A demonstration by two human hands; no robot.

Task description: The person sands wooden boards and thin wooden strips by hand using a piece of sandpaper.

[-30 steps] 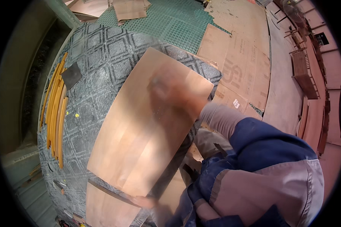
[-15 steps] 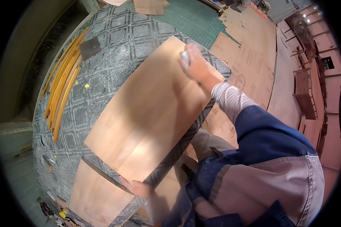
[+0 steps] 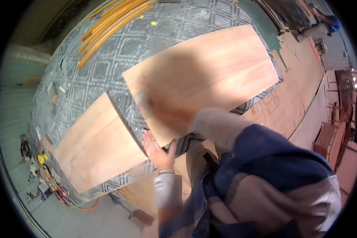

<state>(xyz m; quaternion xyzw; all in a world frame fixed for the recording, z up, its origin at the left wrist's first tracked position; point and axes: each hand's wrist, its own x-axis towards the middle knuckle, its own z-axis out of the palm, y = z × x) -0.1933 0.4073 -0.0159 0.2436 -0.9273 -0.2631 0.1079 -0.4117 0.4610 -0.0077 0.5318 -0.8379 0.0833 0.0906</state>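
Observation:
A large pale wooden board (image 3: pixel 238 55) with a curved far edge lies on a grey patterned cloth (image 3: pixel 103 79). My left hand (image 3: pixel 159 154) rests at its near left corner, fingers stretched and thumb apart, holding nothing. Over the board's left end, my right hand (image 3: pixel 171 113) is smeared by motion. Its fingers seem closed round a small greyish thing (image 3: pixel 146 100), too blurred to name. A smaller wooden board (image 3: pixel 101 141) lies to the left, separated from the large one by a narrow gap.
Several long yellowish wood strips (image 3: pixel 107 33) lie at the far left. Assorted tools (image 3: pixel 47 186) and a yellow roll (image 3: pixel 43 158) sit at the left edge. Brown sheets (image 3: pixel 281 107) cover the floor to the right. Another person (image 3: pixel 323 29) is at the far right.
My right hand has swept from the large board's far end to its left end. My left hand stays near the board's near left corner. The view has turned, showing more on the left.

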